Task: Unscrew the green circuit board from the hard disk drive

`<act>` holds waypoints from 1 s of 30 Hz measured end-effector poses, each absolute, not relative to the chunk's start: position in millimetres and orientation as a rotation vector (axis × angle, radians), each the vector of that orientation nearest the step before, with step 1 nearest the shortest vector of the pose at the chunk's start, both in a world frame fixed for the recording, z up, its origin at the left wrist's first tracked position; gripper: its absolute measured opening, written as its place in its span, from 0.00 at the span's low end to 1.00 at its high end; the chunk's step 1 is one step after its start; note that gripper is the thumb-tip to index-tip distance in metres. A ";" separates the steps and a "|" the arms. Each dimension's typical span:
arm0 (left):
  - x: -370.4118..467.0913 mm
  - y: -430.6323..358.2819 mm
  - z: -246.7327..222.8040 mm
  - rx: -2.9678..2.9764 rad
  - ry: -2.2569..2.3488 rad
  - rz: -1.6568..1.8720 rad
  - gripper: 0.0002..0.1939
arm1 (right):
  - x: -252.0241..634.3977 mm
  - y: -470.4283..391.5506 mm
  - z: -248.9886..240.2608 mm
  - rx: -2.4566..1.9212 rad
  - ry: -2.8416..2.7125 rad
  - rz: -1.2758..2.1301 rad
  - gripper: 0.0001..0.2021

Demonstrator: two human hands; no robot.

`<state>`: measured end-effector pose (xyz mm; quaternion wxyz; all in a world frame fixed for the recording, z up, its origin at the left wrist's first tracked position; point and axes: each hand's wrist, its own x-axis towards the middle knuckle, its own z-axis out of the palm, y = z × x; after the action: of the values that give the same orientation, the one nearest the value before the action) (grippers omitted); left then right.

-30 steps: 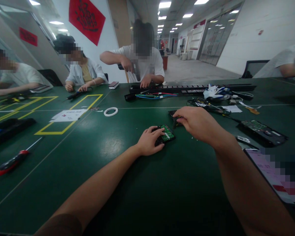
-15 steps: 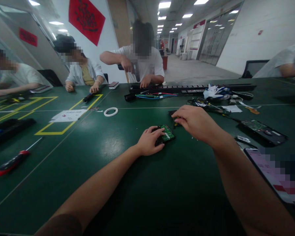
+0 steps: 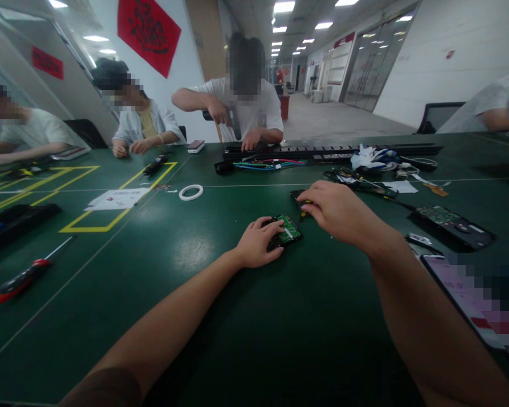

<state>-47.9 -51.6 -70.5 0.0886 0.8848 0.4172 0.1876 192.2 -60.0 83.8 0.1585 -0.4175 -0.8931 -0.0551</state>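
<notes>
A black device with a green circuit board lies on the green table. My left hand rests over its left side, fingers around its edges. Just beyond and to the right, my right hand pinches something small, partly yellow and black, whose shape its fingers hide. A second small black part shows beside the right fingertips. Farther right sits another black device with a circuit board, a dark cable at its corner.
A phone lies at right, a screwdriver at left. Tape roll, paper, coloured wires and white-blue gloves lie farther back. Several people sit around the table; one works at long black rails.
My hands stay nearly where they were. Across the table at left, a person's hand has left a black object and moved back beside their other hand.
</notes>
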 end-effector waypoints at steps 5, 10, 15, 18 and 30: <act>-47.6 -51.5 -69.7 2.621 1.241 0.552 0.30 | 192.4 -60.0 80.9 -1.208 -2.510 -0.111 0.16; -47.7 -51.7 -69.9 2.625 1.234 0.564 0.32 | 192.2 -59.7 79.0 -1.212 -2.521 -0.105 0.15; -47.6 -51.1 -71.2 2.626 1.235 0.563 0.31 | 191.2 -61.1 80.5 -1.288 -2.479 -0.135 0.11; -47.4 -50.9 -71.6 2.627 1.236 0.562 0.31 | 191.0 -62.7 83.6 -1.337 -2.456 -0.153 0.08; -47.4 -51.7 -69.6 2.619 1.236 0.552 0.31 | 191.6 -62.3 83.7 -1.264 -2.455 -0.175 0.07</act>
<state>-47.4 -51.7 -69.6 0.0967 0.8842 0.4172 0.1864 191.6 -62.3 83.7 0.1862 -0.4487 -0.8718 -0.0623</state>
